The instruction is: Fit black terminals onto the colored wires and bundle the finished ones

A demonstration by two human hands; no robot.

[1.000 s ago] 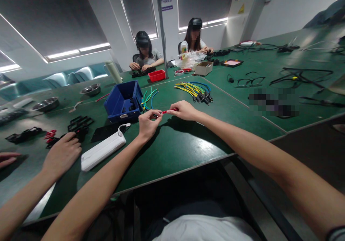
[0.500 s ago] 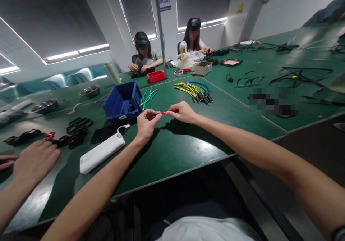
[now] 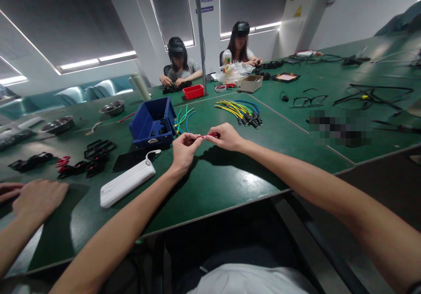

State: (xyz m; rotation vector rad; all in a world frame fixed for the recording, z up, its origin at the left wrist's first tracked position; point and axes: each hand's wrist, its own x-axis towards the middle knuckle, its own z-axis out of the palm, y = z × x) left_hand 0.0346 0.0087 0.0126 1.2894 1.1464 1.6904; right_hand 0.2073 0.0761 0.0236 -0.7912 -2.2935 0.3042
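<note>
Over the green table [image 3: 230,180], my left hand [image 3: 184,151] and my right hand [image 3: 227,137] meet fingertip to fingertip. Both are closed in a pinch on a slim red piece [image 3: 214,134], mostly covered by the fingers, so its kind cannot be made out. Just beyond my left hand stands a blue bin [image 3: 149,141] with small black parts [image 3: 161,129] inside. Green and blue wires [image 3: 184,120] lie against its right side. Past my right hand rests a bundle of yellow, green and blue wires [image 3: 238,109] with black ends.
A white power strip [image 3: 128,184] lies left of my left forearm. A co-worker's hand [image 3: 39,199] rests at the far left near black and red parts [image 3: 82,166]. Two people sit across the table, behind a red tray [image 3: 193,92] and a cardboard box [image 3: 251,84]. Glasses [image 3: 309,101] lie right.
My hands keep their pinch, with less red showing between the fingertips. The co-worker's hand at the left has drawn back from the red and black parts. The whole view has shifted slightly.
</note>
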